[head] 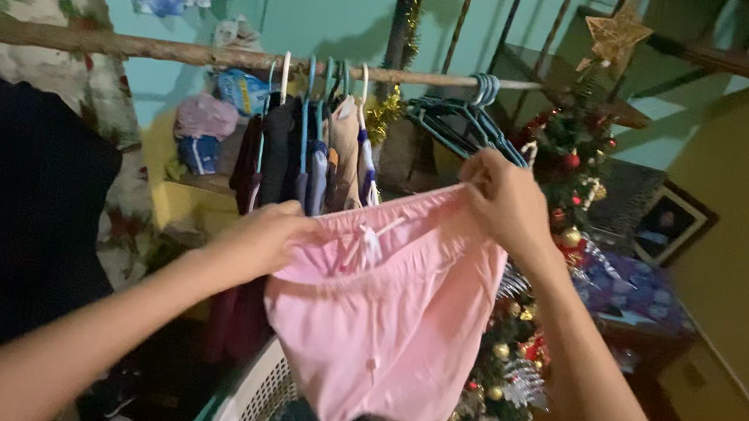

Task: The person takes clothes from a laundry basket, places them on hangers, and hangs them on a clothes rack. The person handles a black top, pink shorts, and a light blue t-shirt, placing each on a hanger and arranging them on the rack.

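Head view | left hand and right hand each pinch the waistband of pink shorts, spread open above white laundry basket, just under wooden rail | looks light, soft, limp; waistband corners are best grip | empty blue hangers near right hand

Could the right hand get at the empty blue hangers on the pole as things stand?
Probably yes. The right hand is raised just below the empty hangers on the pole, with nothing between them. But its grip is taken up by the pink shorts, so it would need to let go first.
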